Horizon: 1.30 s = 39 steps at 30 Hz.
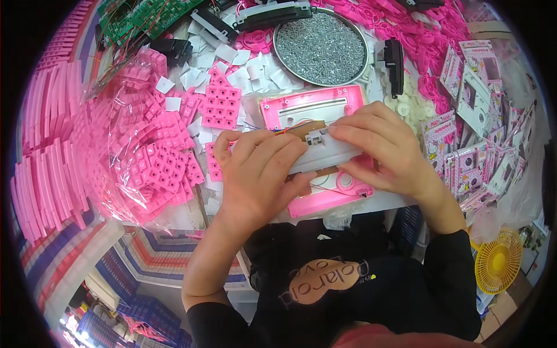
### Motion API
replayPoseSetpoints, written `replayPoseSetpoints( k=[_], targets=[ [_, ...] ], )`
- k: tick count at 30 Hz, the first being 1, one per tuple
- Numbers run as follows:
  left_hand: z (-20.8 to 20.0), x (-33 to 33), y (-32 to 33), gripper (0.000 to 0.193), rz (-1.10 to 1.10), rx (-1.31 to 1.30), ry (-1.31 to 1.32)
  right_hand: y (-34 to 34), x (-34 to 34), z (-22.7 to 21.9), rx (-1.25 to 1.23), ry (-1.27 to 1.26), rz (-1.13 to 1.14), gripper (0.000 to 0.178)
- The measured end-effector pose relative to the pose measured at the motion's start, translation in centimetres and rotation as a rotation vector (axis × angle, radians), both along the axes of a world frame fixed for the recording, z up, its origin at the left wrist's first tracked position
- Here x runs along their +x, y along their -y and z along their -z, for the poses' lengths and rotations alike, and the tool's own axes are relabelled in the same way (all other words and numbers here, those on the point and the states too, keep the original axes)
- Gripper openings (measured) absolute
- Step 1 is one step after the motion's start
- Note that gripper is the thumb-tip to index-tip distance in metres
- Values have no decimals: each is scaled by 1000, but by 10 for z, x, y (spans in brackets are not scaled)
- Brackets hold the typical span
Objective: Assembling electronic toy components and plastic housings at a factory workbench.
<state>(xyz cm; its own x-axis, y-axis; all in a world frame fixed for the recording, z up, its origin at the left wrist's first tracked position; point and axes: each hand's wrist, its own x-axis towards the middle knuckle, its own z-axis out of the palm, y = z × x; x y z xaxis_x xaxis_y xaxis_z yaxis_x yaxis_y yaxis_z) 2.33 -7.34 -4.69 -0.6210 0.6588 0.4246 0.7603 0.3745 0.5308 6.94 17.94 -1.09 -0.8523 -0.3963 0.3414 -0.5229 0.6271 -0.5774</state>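
Note:
Between my two hands is a white plastic part (328, 155) with a small grey, notched fitting on its upper face. My left hand (249, 174) grips its left end, fingers bent over the top and thumb underneath. At its right end my right hand (383, 151) pinches it with fingertips above and thumb below. A brown strip (307, 129) and coloured wires show just behind the part. Beneath lies a pink plastic housing (354, 98) with a white panel inside; its middle is hidden by my hands and the part. A pink ring (346, 181) lies in its nearer portion.
A round tray of screws (319, 49) stands behind the housing. Pink keypads (168, 165) in clear plastic pile up at left, beside stacked pink strips (46, 185). Printed panels (476, 156) heap at right; green circuit boards (142, 20) lie far left.

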Motion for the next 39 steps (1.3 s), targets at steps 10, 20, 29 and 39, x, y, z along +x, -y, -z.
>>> replayPoseSetpoints(
  k=[10,20,29,39],
  targets=[
    [-1,-1,-1,53,-12,28,12,0,-3,-4,20,69,-10,59],
    [-3,-4,0,47,6,12,16,-1,-5,-4,44,132,-12,60],
    [-7,-8,-4,44,36,19,42,-3,-3,-3,23,127,-8,61],
    [-2,-2,1,53,38,23,84,-96,-94,-56,-725,-559,518,44]
  ],
)
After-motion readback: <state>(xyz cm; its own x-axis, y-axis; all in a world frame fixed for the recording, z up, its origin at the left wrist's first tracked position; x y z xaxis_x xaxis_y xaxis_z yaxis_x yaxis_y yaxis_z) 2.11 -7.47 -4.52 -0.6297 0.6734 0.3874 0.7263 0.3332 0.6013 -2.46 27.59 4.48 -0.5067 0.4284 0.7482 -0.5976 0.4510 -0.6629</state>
